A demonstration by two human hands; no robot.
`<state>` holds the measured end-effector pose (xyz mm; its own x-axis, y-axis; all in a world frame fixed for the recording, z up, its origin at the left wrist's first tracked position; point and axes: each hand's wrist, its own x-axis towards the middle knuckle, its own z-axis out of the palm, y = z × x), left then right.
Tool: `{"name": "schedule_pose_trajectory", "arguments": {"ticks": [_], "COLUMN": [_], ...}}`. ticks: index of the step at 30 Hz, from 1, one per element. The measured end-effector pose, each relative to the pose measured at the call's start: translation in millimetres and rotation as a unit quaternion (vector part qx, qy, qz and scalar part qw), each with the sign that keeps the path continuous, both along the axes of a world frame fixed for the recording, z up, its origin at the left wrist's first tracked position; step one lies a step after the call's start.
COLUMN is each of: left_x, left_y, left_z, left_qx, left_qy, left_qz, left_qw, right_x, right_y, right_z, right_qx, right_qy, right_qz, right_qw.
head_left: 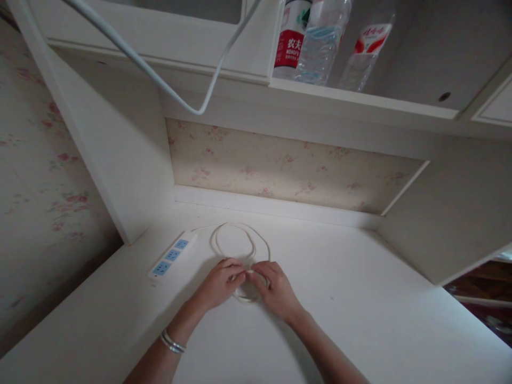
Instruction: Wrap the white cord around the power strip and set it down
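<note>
A white power strip with blue sockets lies at an angle on the white desk. From its far end a thin cream cord runs out and forms loose loops on the desktop. My left hand pinches the cord near the middle of the loops, fingers closed. Close against it, my right hand is also closed on the cord, the fingertips of both hands nearly meeting. Part of a loop shows below and between the hands. The exact bit of cord between the fingertips is partly hidden.
Above the desk, a shelf holds several plastic bottles, among them a red-labelled bottle. A bent pale rod hangs across the upper left. Cabinet side panels stand left and right, with flowered wallpaper behind.
</note>
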<state>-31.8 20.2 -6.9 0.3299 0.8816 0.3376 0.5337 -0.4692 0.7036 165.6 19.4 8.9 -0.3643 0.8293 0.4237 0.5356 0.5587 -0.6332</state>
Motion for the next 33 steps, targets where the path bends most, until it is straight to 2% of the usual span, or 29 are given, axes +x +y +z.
{"name": "schedule_pose_trajectory", "arguments": {"ticks": [3,7,11,14,16,19,22,24,28,33], "left_x": [-3,-5,-11,-20,-22,-15,-3,3,8,15], "left_y": [4,9,14,18,19,15,5,-1,-6,-9], "left_z": [-3.5,-8.6,-7.9,-4.0,-0.2,6.5,11.6,12.6,10.6,9.1], "left_qx": [0.013,0.072,0.109,0.069,0.026,-0.004,-0.009,-0.032,-0.072,-0.042], "left_qy": [-0.019,-0.061,-0.139,-0.256,-0.341,-0.397,-0.38,-0.364,-0.352,-0.357], "left_qz": [0.036,0.096,0.153,0.211,0.222,0.193,0.126,0.092,0.055,0.015], "left_qw": [0.999,0.991,0.972,0.941,0.913,0.897,0.916,0.926,0.932,0.933], "right_x": [-1,7,17,20,16,-3,-31,-46,-54,-35], "right_y": [-14,-13,-6,-6,-10,-20,-29,-32,-27,-19], "right_z": [-9,-26,-35,-34,-27,-3,21,30,28,23], "right_qx": [0.058,0.064,0.064,0.079,0.105,0.147,0.175,0.185,0.178,0.135], "right_qy": [-0.077,-0.104,-0.114,-0.097,-0.077,-0.076,-0.12,-0.147,-0.157,-0.162], "right_qz": [0.009,-0.006,-0.013,-0.03,-0.055,-0.076,-0.029,0.0,-0.007,0.007], "right_qw": [0.995,0.992,0.991,0.992,0.99,0.983,0.977,0.972,0.972,0.978]}}
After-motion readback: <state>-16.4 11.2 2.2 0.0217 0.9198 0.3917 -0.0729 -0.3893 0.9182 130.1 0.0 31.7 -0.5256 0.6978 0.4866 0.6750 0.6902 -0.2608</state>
